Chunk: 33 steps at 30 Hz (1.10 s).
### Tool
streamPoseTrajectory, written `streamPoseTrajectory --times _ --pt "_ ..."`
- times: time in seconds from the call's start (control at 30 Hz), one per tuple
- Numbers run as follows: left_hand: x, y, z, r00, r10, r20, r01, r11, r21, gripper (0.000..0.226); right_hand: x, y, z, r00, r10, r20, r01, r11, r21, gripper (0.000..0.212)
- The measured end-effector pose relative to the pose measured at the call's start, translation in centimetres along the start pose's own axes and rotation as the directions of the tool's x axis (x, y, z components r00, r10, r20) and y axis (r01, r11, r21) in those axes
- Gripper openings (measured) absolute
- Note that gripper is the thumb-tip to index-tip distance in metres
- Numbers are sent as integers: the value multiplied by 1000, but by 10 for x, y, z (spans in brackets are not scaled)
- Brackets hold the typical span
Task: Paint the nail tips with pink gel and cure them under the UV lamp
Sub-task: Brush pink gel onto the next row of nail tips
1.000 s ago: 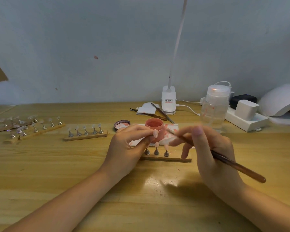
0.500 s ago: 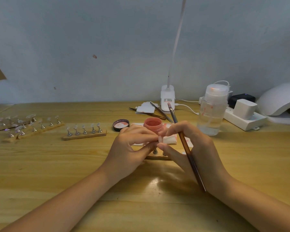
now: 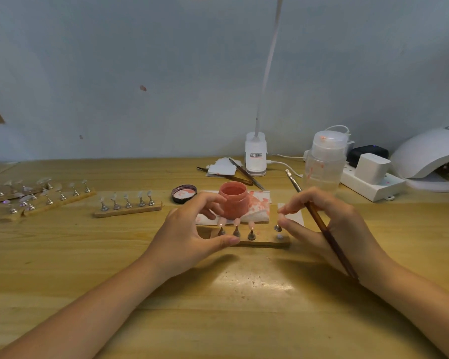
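Right fingers (image 3: pixel 287 209) pinching a stand (image 3: pixel 278 227) above the strip (image 3: pixel 265 242), brush (image 3: pixel 329 237) tucked alongside; left hand (image 3: pixel 192 237) loosely curled, bracing strip. Seat upright, avoiding wet tips (image 3: pixel 236 222).

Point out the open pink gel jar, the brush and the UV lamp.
pink gel jar (image 3: pixel 233 203): head view, on its front wall.
brush (image 3: pixel 329 238): head view, on the brown handle below the right hand's fingers.
UV lamp (image 3: pixel 425 151): head view, on its white dome.

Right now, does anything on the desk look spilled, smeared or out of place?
Pink smears stain the white tissue under the open gel jar and the clear bottle. The jar's lid lies off beside it. Nothing looks tipped over.
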<state>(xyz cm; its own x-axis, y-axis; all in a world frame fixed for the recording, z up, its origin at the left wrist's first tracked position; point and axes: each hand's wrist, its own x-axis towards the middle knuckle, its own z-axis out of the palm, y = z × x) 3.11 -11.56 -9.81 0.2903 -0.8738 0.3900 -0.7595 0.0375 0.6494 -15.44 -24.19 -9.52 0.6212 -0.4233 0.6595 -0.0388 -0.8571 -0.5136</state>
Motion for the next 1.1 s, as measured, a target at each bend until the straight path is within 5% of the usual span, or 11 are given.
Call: streamPoseTrajectory --times 0.43,0.7,0.87,0.97,1.1 --pt "0 -9 1 993 -74 94 74 997 3 41 -2 7 -4 996 -18 82 24 997 -78 29" --pt "-2 -5 -1 1000 8 27 -8 1000 -19 36 -1 2 -15 988 -8 157 70 918 -391 57" --pt "-3 -1 -2 999 -9 -31 7 998 -67 36 0 1 -15 986 -74 147 141 843 -519 42" --pt "-3 2 -2 997 -9 -76 2 996 -94 36 0 2 -17 978 -65 198 174 779 -602 13" --pt "-4 3 -3 991 -24 -131 9 994 -110 37 0 5 -15 938 77 337 164 760 -629 26"
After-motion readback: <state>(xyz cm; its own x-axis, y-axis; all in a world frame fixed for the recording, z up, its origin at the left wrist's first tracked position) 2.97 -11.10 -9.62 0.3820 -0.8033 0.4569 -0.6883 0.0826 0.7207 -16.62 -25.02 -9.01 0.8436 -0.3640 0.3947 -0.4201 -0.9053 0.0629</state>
